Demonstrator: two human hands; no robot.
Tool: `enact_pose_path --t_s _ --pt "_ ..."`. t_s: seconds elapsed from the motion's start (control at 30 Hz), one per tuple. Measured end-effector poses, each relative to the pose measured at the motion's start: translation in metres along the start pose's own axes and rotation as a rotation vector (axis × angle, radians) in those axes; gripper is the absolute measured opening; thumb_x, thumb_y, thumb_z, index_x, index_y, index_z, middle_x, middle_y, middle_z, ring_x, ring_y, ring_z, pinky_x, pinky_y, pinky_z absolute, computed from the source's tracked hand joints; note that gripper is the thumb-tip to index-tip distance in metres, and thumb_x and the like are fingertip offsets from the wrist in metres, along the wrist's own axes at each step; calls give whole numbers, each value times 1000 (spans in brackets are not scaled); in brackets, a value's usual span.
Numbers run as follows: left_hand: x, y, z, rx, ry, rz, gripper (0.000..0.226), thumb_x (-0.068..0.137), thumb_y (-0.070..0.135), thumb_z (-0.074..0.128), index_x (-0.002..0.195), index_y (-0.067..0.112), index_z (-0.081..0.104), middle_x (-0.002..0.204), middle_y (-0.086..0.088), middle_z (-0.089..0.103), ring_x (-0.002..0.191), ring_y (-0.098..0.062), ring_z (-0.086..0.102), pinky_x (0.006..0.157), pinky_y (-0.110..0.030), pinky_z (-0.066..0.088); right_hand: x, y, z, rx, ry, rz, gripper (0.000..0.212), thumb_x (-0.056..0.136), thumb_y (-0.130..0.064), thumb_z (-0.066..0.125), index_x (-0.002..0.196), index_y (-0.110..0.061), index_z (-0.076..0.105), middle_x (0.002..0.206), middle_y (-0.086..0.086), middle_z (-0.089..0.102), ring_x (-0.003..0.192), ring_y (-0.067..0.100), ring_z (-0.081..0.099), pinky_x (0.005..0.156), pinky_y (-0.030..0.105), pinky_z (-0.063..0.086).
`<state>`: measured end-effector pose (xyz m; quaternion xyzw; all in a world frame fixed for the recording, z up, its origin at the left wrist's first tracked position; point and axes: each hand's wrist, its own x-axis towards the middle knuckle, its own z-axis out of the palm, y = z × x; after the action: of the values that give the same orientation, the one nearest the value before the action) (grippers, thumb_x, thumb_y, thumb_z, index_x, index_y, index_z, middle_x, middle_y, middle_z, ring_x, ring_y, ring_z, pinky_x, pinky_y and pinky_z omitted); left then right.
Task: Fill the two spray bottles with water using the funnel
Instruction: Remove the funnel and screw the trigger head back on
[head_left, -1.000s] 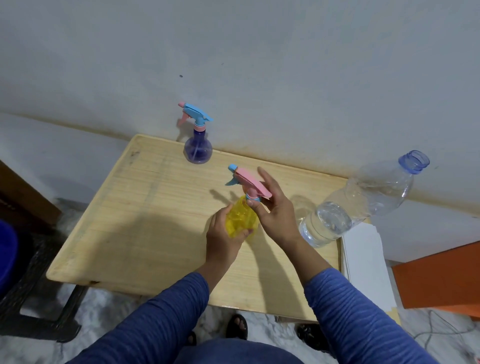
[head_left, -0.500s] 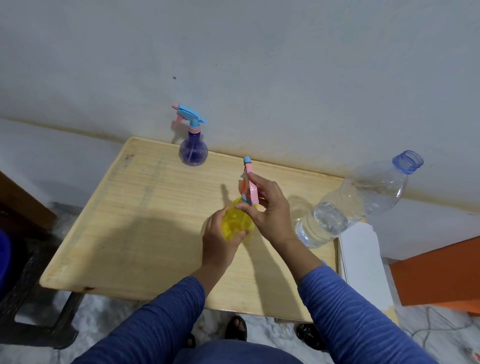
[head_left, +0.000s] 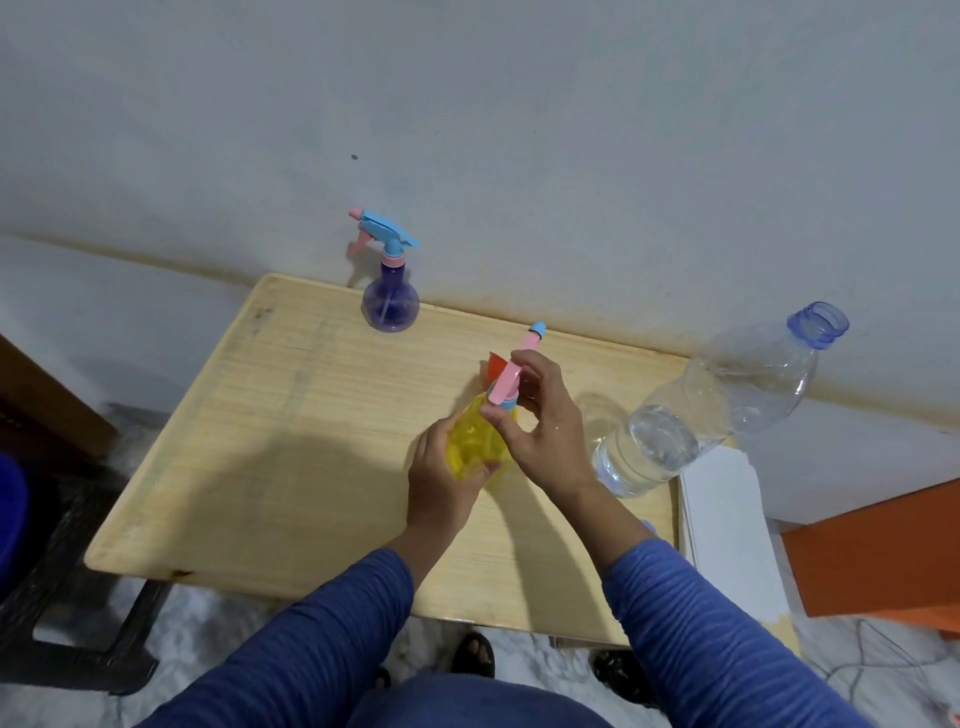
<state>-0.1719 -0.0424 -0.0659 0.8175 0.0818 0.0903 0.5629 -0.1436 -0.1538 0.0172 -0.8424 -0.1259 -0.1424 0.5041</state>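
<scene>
A yellow spray bottle (head_left: 470, 441) stands near the middle of the wooden table (head_left: 291, 415). My left hand (head_left: 439, 486) grips its body. My right hand (head_left: 540, 421) pinches the collar of its pink spray head (head_left: 511, 374), whose blue-tipped nozzle points away from me. An orange funnel (head_left: 496, 364) peeks out just behind the head, mostly hidden. A purple spray bottle (head_left: 390, 304) with a blue and pink head stands at the table's far edge by the wall. A large clear water bottle (head_left: 706, 415), open-topped and partly full, stands at the right.
A white block (head_left: 727, 530) sits just off the table's right edge, with an orange surface (head_left: 883, 551) further right. A dark stool (head_left: 67, 597) is on the floor at the left. The wall runs close behind the table.
The pink spray head has turned from pointing left to pointing away from me, under my right hand's fingers. The orange funnel now shows behind it.
</scene>
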Motion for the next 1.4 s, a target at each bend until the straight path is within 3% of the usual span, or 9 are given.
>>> enact_pose_path --t_s 0.1,0.3,0.37,0.5,0.73,0.83,1.0,1.23,1.4 --pt "0 2 0 -12 7 -4 69 63 24 84 123 21 51 111 9 54 106 -16 52 86 -31 47 -5 1 -3 11 -38 -15 56 82 -2 64 124 -32 42 116 -21 51 101 11 61 90 29 52" --pt "1 0 3 13 29 1 70 60 21 85 122 17 52 117 1 58 108 -18 54 88 -34 47 1 1 8 -23 75 27 63 68 -13 81 115 -36 46 102 0 52 92 17 57 83 29 51" --pt "1 0 4 16 31 1 68 60 20 84 121 16 53 116 0 58 108 -20 54 87 -34 47 -2 1 6 -29 49 6 64 69 -19 80 120 -35 45 107 -1 53 95 16 57 83 24 51" --pt "1 2 3 3 23 -7 69 62 22 84 122 17 51 114 1 56 106 -21 54 86 -38 48 -9 3 3 -29 31 -23 57 81 -2 64 126 -31 44 114 -9 56 99 12 60 85 28 52" --pt "2 1 5 24 30 -3 68 60 20 84 121 17 52 115 0 58 107 -21 54 87 -37 48 -3 2 7 -40 49 23 62 71 -18 79 121 -35 46 107 3 53 97 10 56 85 17 48" --pt "4 1 5 16 34 -26 68 60 22 84 120 19 52 114 2 57 106 -20 54 86 -40 48 -8 1 6 -22 33 -2 54 82 -7 65 125 -33 45 115 -5 57 102 13 58 86 27 52" --pt "4 3 5 26 31 0 71 60 18 84 123 16 51 117 -3 58 107 -23 54 87 -40 49 -3 -1 13 -33 108 70 59 75 -9 74 114 -42 46 104 2 55 92 15 56 80 17 45" --pt "5 0 5 38 28 -15 68 60 22 84 119 16 51 114 0 57 106 -21 54 85 -40 49 -7 1 10 -24 65 53 65 82 -7 67 133 -37 41 123 -11 56 104 7 57 86 16 47" --pt "4 1 5 52 32 1 69 61 19 83 121 14 51 116 -4 58 107 -23 54 86 -40 49 -1 -6 21 -33 194 143 60 70 -17 80 121 -28 50 102 -7 52 89 13 55 78 28 49"
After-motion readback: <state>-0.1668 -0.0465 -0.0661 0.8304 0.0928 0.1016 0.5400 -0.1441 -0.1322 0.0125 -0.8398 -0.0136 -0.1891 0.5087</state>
